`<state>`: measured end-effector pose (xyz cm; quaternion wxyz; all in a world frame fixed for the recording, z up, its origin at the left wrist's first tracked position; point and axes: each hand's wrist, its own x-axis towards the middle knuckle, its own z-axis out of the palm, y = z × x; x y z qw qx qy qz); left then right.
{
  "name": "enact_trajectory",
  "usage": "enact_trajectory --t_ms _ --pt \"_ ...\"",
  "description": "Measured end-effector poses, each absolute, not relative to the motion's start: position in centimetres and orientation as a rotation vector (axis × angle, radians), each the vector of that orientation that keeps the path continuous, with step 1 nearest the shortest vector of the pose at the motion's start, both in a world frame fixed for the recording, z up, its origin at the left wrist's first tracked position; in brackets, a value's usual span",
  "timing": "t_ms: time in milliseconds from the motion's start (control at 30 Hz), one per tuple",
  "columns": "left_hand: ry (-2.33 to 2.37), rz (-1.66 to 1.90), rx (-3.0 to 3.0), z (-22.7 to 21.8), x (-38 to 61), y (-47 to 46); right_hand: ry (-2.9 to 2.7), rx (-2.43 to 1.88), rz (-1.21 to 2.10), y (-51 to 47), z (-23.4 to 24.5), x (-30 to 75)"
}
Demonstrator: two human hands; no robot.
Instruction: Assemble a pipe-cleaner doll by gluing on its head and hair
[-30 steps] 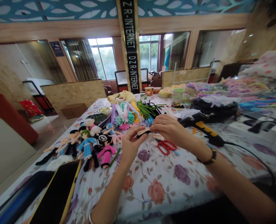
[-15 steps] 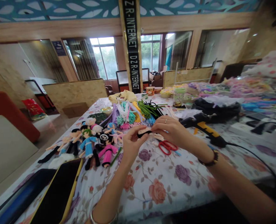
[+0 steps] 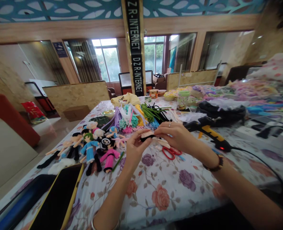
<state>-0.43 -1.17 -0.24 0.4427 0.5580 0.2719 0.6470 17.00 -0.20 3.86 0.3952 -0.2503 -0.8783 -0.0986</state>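
A small cream and black fuzzy pipe-cleaner doll [image 3: 147,137] is held up above the table between my two hands. My left hand [image 3: 136,146] pinches its near end between thumb and fingers. The fingers of my right hand [image 3: 176,135] close on its other side and hide part of it. Cream limb-like pieces stick out below my right fingers. Just under that hand lie red-handled scissors [image 3: 169,154] on the flowered cloth, their blades mostly hidden. To the right rests a black and yellow glue gun [image 3: 209,132] with a red light showing.
Several finished dolls [image 3: 90,148] lie at the left, near a yellow-cased phone [image 3: 60,195] and a dark blue flat object [image 3: 21,198]. Bundles of coloured pipe cleaners [image 3: 129,118] stand behind my hands. The glue gun's cord [image 3: 256,155] runs off right, below a white power strip [image 3: 256,131].
My right fingers have shifted down slightly on the doll, and more of its cream limbs show. A red light now shows on the glue gun. The view has moved slightly.
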Motion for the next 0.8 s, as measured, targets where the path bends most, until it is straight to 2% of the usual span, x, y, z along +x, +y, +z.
enact_trajectory --t_ms 167,433,800 --pt "0.703 1.619 1.382 -0.42 -0.55 -1.02 -2.240 -0.642 -0.287 -0.30 3.86 16.85" --pt "0.677 1.615 1.347 -0.74 -0.68 -0.56 -2.222 -0.597 -0.581 -0.39 3.77 16.65" --pt "0.768 1.641 1.356 -0.57 -0.55 -0.61 -2.239 -0.643 -0.570 -0.03 3.33 16.81"
